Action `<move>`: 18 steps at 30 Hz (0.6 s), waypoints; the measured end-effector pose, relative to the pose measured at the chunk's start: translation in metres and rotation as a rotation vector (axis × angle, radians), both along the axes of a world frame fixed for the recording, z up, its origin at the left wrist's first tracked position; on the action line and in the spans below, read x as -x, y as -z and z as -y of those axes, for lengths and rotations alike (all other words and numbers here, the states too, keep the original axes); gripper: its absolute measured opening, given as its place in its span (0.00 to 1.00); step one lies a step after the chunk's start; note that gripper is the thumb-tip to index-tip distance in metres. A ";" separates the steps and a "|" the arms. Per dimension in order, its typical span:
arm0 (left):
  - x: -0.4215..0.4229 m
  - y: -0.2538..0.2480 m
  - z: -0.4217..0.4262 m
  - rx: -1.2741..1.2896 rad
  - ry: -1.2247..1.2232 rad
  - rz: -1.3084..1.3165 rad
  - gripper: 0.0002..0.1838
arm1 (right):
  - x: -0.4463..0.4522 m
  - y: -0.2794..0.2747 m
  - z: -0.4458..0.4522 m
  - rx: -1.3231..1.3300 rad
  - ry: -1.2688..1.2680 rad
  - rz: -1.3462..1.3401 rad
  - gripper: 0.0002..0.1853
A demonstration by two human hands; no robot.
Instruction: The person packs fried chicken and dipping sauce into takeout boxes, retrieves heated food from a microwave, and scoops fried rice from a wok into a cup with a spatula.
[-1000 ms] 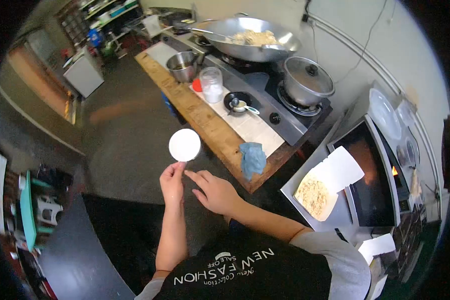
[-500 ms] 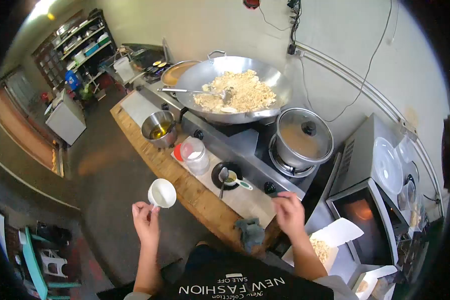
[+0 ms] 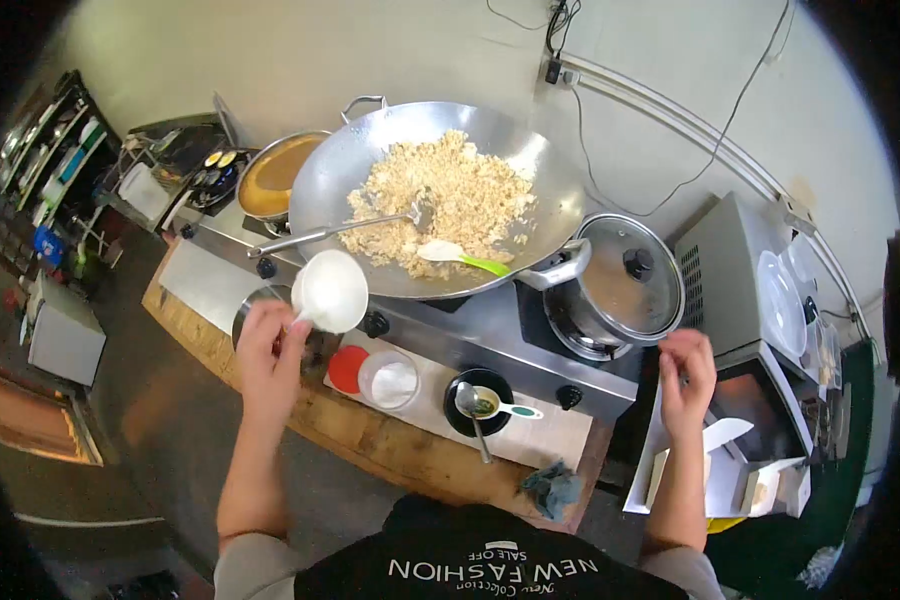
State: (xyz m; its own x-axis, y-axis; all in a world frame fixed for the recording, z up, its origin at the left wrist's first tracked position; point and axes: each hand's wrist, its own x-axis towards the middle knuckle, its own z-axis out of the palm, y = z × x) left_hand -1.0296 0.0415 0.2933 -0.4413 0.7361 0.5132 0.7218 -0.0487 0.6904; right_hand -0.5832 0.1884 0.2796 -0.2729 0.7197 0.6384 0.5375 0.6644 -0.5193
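Observation:
My left hand [image 3: 270, 345] grips a small white cup [image 3: 335, 292] by its handle, above the counter at the wok's near left rim. The inside of the cup is white; whether it holds anything is hard to tell. Ahead stands a wide metal wok [image 3: 320, 190] of pale, crumbly rice-like food [image 3: 450, 190]. A long-handled metal ladle [image 3: 310, 238] and a white spoon with a green handle [image 3: 465, 258] rest in it. My right hand [image 3: 687, 380] is raised by the lidded pot [image 3: 610, 285], fingers loosely curled, thumb apart, nothing visible in them.
A jar of white powder [image 3: 390, 380], a red lid [image 3: 347, 369] and a black bowl with spoons [image 3: 460, 420] line the counter. A cloth [image 3: 550, 490] lies at its near edge. A pan of brown liquid [image 3: 275, 180] stands left; a microwave [image 3: 760, 400] stands right.
My left hand has brought the white cup forward and up to the wok's near edge. My right hand has moved right and forward. The view has shifted closer to the wok.

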 end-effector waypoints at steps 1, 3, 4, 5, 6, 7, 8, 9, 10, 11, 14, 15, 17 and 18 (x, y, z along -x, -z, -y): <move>0.017 -0.005 -0.015 0.036 0.037 -0.029 0.07 | 0.019 -0.011 -0.007 0.027 0.018 0.020 0.07; 0.051 -0.019 -0.047 0.099 0.108 -0.102 0.08 | 0.069 -0.039 -0.026 0.094 -0.042 0.079 0.07; 0.063 -0.030 -0.066 0.131 0.135 -0.138 0.10 | 0.099 -0.052 -0.039 0.134 -0.117 0.121 0.07; 0.073 -0.040 -0.087 0.162 0.162 -0.173 0.11 | 0.126 -0.058 -0.056 0.106 -0.169 0.290 0.08; 0.085 -0.047 -0.109 0.208 0.193 -0.207 0.13 | 0.153 -0.059 -0.073 0.082 -0.221 0.460 0.09; 0.096 -0.052 -0.133 0.251 0.222 -0.242 0.15 | 0.180 -0.053 -0.090 0.222 -0.248 0.592 0.10; 0.107 -0.055 -0.159 0.330 0.241 -0.318 0.16 | 0.207 -0.040 -0.108 0.363 -0.276 0.721 0.11; 0.117 -0.056 -0.183 0.407 0.258 -0.397 0.18 | 0.233 -0.025 -0.125 0.424 -0.233 0.946 0.14; 0.123 -0.054 -0.206 0.466 0.235 -0.395 0.19 | 0.256 -0.011 -0.138 0.483 -0.189 1.170 0.17; 0.126 -0.050 -0.225 0.523 0.209 -0.391 0.20 | 0.274 -0.001 -0.143 0.506 -0.182 1.284 0.17; 0.144 -0.026 -0.268 0.567 0.213 -0.497 0.19 | 0.298 0.048 -0.169 0.461 -0.256 1.505 0.16; 0.149 -0.020 -0.278 0.565 0.226 -0.522 0.19 | 0.300 0.055 -0.172 0.428 -0.296 1.560 0.16; 0.156 -0.004 -0.296 0.567 0.250 -0.561 0.19 | 0.296 0.065 -0.177 0.395 -0.334 1.573 0.18; 0.160 0.006 -0.306 0.564 0.254 -0.608 0.18 | 0.295 0.065 -0.180 0.380 -0.358 1.582 0.18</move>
